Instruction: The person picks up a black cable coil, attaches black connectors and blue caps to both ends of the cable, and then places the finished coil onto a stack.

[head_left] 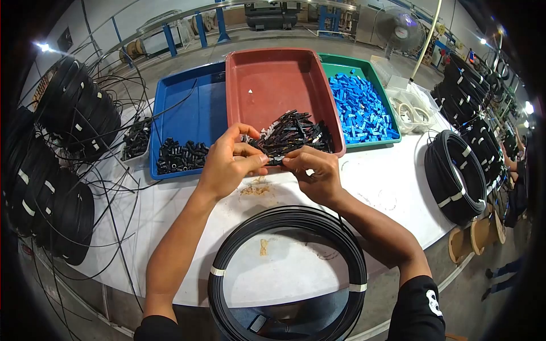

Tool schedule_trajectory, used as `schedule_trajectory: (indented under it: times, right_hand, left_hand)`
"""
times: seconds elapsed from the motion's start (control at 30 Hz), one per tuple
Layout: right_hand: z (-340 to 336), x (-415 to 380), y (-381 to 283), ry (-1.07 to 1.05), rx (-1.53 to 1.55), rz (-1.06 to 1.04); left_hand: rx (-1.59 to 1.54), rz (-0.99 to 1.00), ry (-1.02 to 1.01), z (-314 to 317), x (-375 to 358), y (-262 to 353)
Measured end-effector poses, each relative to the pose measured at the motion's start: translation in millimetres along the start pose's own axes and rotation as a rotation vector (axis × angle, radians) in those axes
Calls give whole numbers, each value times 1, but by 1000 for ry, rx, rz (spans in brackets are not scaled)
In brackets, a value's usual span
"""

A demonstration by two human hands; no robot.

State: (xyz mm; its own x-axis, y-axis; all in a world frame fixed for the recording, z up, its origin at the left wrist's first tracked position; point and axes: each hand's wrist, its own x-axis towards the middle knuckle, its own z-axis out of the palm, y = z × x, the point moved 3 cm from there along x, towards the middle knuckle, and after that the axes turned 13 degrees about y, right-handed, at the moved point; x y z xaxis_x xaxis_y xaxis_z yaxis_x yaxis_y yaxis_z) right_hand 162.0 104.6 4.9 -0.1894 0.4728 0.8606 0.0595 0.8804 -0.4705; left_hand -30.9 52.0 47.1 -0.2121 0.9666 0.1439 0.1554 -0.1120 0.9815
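My left hand (224, 165) and my right hand (315, 173) meet over the near edge of the red tray (267, 77). Both pinch a small black connector piece (275, 161) between thumb and fingertips; its details are too small to make out. Behind the fingers, a heap of slim black connector parts (301, 133) lies in the red tray. Below my forearms a coil of black cable (219, 250), bound with white tape, rests at the table's front edge. One strand of it rises toward my right wrist, where it passes out of sight.
Left stands a blue tray (176, 91) with short black sleeves (181, 156); right, a green tray (396, 126) with blue clips (361, 108). Cable coils (455, 176) stand at right, and stacked coils (54, 210) with loose strands at left. A clear box (412, 111) sits beyond the green tray.
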Motion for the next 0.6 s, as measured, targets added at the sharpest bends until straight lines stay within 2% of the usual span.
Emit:
schedule_trajectory:
  times: [0.13, 0.2, 0.3, 0.43, 0.5, 0.53, 0.6]
  right_hand:
    - [3, -2, -3, 38, -36, -190]
    - [4, -3, -4, 44, -42, -222]
    - [4, -4, -6, 34, -44, -284]
    - [6, -7, -5, 4, -19, -390]
    - [5, -7, -4, -9, -20, -413]
    - [5, -7, -3, -19, -24, -437]
    - [6, -8, -5, -9, -29, -454]
  left_hand:
    - [93, 77, 43, 4, 0, -10]
    - [-111, -87, 39, 4, 0, -13]
    - [-144, -185, 74, 4, -3, -13]
    - [-162, -196, 60, 10, -1, -24]
    - [82, -99, -3, 12, -3, -26]
    - [82, -97, -3, 12, -2, -28]
    - [8, -12, -131, 17, -2, -32]
